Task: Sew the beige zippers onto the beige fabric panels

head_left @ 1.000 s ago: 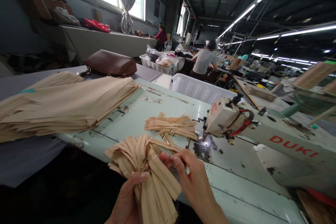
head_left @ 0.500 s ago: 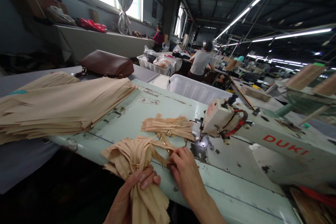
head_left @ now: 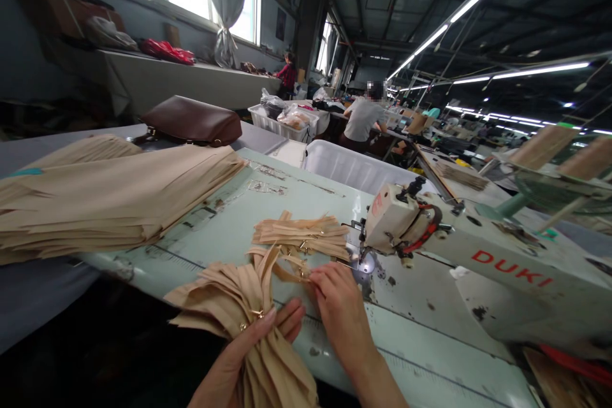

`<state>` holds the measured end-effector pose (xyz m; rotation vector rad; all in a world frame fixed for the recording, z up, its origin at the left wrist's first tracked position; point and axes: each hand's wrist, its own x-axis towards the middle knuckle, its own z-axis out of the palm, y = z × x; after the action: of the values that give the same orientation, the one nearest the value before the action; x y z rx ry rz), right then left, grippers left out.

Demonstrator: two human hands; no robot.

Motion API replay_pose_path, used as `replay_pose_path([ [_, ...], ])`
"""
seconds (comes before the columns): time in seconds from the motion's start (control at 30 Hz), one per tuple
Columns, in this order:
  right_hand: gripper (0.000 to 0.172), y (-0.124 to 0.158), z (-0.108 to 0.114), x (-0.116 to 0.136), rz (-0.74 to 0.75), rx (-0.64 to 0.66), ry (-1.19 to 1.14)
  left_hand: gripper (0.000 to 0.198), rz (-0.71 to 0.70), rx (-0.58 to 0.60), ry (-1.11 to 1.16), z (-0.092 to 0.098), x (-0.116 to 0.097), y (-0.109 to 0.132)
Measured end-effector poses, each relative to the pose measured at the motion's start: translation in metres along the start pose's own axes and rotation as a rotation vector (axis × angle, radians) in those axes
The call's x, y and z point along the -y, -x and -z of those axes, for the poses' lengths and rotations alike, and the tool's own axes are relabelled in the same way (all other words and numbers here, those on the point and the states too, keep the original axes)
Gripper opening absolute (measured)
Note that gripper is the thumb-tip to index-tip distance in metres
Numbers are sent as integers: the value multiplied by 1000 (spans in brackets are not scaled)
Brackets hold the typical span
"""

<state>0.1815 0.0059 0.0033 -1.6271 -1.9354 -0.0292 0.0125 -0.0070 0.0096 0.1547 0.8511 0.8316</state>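
A thick bunch of beige fabric pieces with gold zipper pulls fans out over the table's front edge. My left hand is closed around it, thumb on top, fingers partly apart behind. Just right of it, my right hand pinches a tan zipper strip that loops toward the bunch. Its fingertips hide the strip's end. Beyond both hands, a small stack of tan zippers with gold pulls lies on the pale green sewing table.
The sewing machine, its needle area lit, stands right of the hands. Large beige fabric panels are piled at left, with a brown leather bag behind. A white bin adjoins the table's far side. Two people work farther back.
The bunch in my left hand has shifted down and left, with that hand's fingers loosened. My right hand has moved slightly up, still pinching the strip. The camera view has shifted a little.
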Motion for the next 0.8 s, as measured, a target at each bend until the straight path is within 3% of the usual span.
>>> replay_pose_path([
  [0.07, 16, 9, 5, 10, 130, 45, -18, 25, 3, 15, 22, 1, 1, -2],
  [0.2, 13, 17, 25, 27, 280, 296, -273, 27, 56, -15, 107, 7, 3, -8],
  [0.27, 14, 9, 36, 24, 175, 359, -422, 21, 90, -18, 154, 8, 3, -8],
  [0.3, 15, 1, 39, 19, 67, 329, -430, 17, 96, -13, 189, 7, 3, -7],
  [0.4, 18, -27, 33, -6, -234, 162, -128, 19, 41, 59, 301, 3, 0, 0],
  [0.5, 30, -45, 12, -26, -270, 160, 104, 37, -12, 122, 352, 5, -5, 3],
  [0.6, 27, -41, -4, -27, -244, 214, 96, 34, -35, 76, 350, 15, -7, -5],
  [0.7, 16, -26, -2, -17, -252, 238, 85, 22, 3, 54, 343, 26, -4, -18],
  [0.8, 13, -17, 8, -11, -309, 230, 1, 32, 74, 76, 329, 29, 1, -25],
])
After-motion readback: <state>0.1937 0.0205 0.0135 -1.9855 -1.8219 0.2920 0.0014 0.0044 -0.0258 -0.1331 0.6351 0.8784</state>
